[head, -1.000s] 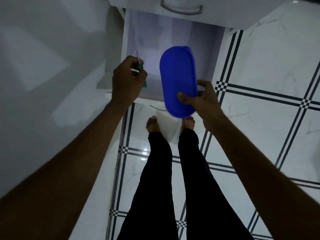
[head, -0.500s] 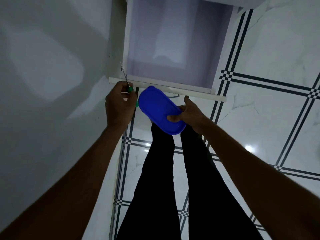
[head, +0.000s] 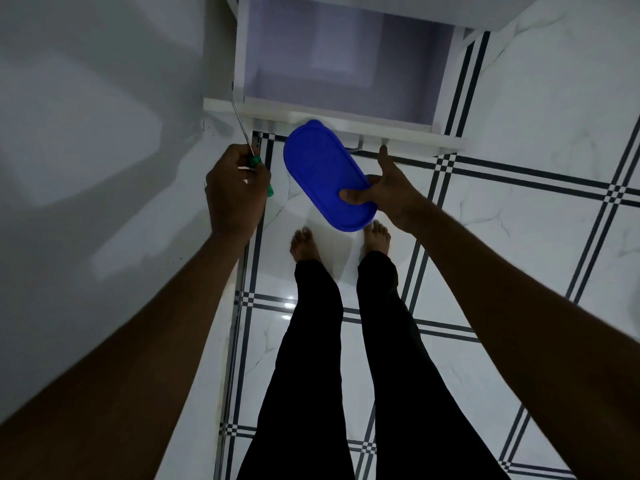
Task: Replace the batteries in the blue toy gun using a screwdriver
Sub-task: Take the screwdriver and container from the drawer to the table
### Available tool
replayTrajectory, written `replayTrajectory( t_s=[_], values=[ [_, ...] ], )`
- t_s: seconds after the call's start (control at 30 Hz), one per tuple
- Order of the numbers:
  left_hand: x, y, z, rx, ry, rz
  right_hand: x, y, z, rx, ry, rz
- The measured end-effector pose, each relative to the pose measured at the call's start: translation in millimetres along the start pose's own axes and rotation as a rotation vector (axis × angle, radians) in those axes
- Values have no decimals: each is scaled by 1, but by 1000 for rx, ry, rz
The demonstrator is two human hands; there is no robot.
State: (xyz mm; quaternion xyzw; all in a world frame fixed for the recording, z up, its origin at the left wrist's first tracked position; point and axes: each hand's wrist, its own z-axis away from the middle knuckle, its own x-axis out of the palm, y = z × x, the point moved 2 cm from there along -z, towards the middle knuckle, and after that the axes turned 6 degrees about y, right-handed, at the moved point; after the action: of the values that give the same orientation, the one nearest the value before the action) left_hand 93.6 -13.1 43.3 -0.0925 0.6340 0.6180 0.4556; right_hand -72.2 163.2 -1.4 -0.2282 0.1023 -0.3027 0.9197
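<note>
I judge this to be the fetching stage, before any work on the toy itself. My left hand (head: 237,192) is clenched round the screwdriver (head: 250,148): its green handle sits in my fist and its thin metal shaft points up toward the open drawer (head: 346,128). My right hand (head: 388,188) grasps a blue oval lid (head: 327,174), thumb on top and fingers beneath, and holds it just in front of the drawer's front edge, above my bare feet (head: 304,242) on the tiled floor (head: 519,237).

The blue toy gun is nowhere in view, so I cannot say where it lies. The batteries do not show either. The next move, as I reckon it, calls for carrying the tool to wherever the toy waits and freeing my right hand.

The light is dim. The drawer's inside is shadowed, and I make out nothing in it. The flat blue shape looks like a lid; I cannot tell whether a box hangs under it. The screwdriver's tip is too fine to tell its type.
</note>
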Motion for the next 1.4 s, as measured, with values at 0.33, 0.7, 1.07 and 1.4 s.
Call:
replayTrajectory(
  t_s=[0.33, 0.7, 1.07, 1.4],
  values=[
    [4, 7, -30, 34, 6, -6, -25, -36, -33, -171, -21, 36],
    [20, 19, -47, 61, -37, -19, -59, -72, -59, -293, -33, 198],
    [25, 31, -59, 66, -55, -26, -65, -81, -72, -335, -28, 227],
    [-24, 127, -13, 159, -216, 71, -83, -54, 85, -215, 83, -128]
  ],
)
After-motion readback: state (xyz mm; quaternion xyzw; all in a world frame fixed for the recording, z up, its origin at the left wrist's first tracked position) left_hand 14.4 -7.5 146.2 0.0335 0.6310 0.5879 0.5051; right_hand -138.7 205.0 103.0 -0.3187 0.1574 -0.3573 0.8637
